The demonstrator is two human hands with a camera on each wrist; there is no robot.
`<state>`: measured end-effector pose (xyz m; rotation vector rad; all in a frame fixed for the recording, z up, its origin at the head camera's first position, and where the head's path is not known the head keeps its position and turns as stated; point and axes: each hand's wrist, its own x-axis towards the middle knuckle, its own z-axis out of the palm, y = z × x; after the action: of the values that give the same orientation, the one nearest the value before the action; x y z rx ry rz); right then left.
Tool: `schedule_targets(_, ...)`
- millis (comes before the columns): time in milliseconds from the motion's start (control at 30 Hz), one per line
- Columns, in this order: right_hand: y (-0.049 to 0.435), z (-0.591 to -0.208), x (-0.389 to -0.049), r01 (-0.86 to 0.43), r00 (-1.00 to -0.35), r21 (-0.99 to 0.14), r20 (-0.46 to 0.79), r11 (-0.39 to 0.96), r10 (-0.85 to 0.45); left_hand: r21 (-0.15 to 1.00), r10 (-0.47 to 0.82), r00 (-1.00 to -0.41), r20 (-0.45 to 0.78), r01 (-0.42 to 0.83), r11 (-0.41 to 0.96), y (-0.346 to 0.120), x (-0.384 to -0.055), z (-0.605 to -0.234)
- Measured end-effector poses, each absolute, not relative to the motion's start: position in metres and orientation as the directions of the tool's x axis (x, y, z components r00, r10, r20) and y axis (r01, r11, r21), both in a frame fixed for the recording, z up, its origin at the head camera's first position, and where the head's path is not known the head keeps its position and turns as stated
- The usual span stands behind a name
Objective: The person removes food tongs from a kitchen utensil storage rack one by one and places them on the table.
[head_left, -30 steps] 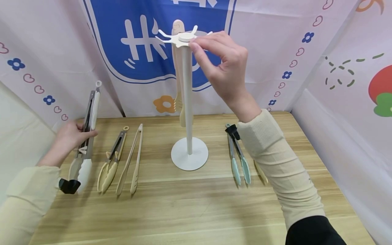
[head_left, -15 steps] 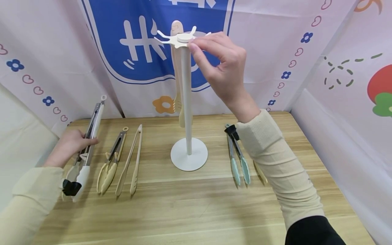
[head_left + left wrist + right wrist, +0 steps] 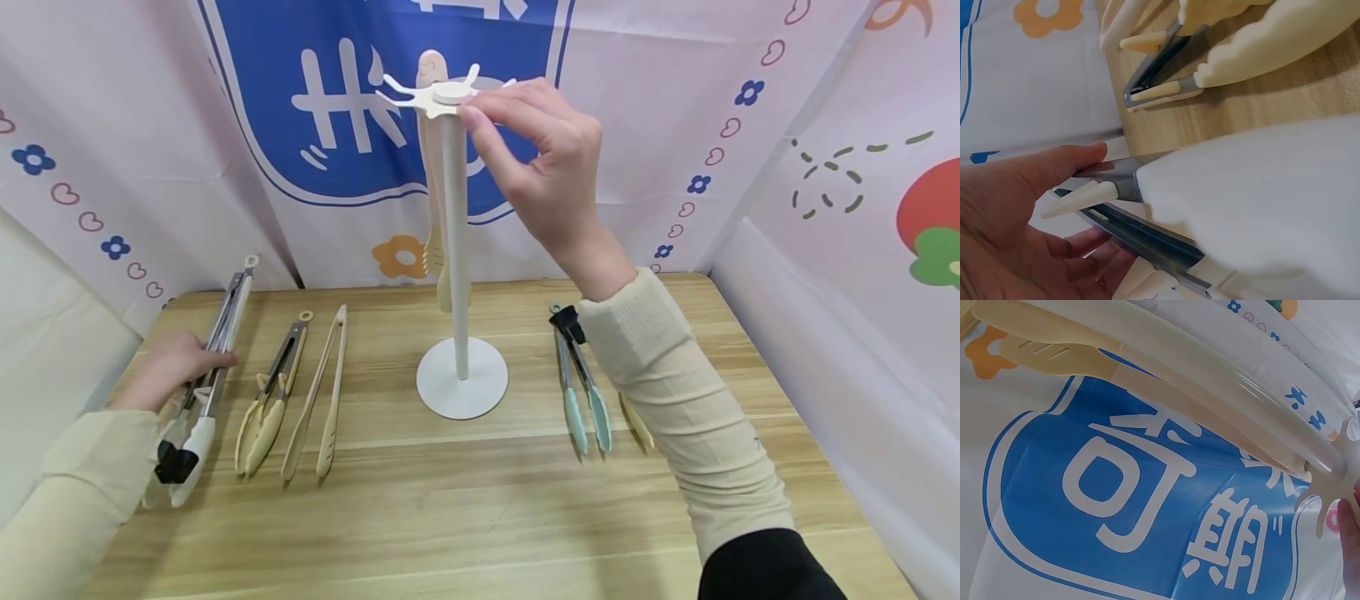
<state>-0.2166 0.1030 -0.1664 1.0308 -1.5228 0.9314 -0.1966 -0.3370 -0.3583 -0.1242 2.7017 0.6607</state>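
At the left of the table my left hand (image 3: 176, 367) grips long metal tongs (image 3: 225, 333) with white tips, the thumb on one arm and the fingers under the other. In the left wrist view one white tip (image 3: 1260, 187) fills the right side. My right hand (image 3: 543, 142) pinches the hooked top (image 3: 431, 102) of a white stand (image 3: 454, 250) between thumb and fingertips. Behind the pole, light beige tongs (image 3: 431, 71) hang from that top, one end slotted. My right hand covers some of the hooks.
Yellow-tipped tongs (image 3: 270, 400) and slim beige tongs (image 3: 330, 400) lie right of my left hand. Mint-tipped tongs (image 3: 596, 408) lie at the right, beside a yellow piece (image 3: 637, 423) partly under my sleeve. A printed cloth (image 3: 637, 83) hangs behind the wooden table (image 3: 487, 508).
My left hand has lowered the white-tipped tongs toward the table, their ring end dropping in the head view. My right hand has stayed at the stand's top.
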Motion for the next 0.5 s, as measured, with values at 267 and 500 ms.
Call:
schedule_targets(267,0.1029,-0.1667,-0.2170,-0.943,-0.099,-0.047,0.985,0.328,-0.142,0.387,-0.037,-0.912,-0.408,-0.210,0.898,-0.3365,-0.1989,-0.3602)
schedule_targets(500,0.1032,-0.1665,-0.2171,-0.941,-0.099,-0.043,0.984,0.336,-0.151,0.350,-0.028,-0.905,-0.425,-0.193,0.917,-0.3378,-0.2028,-0.3667)
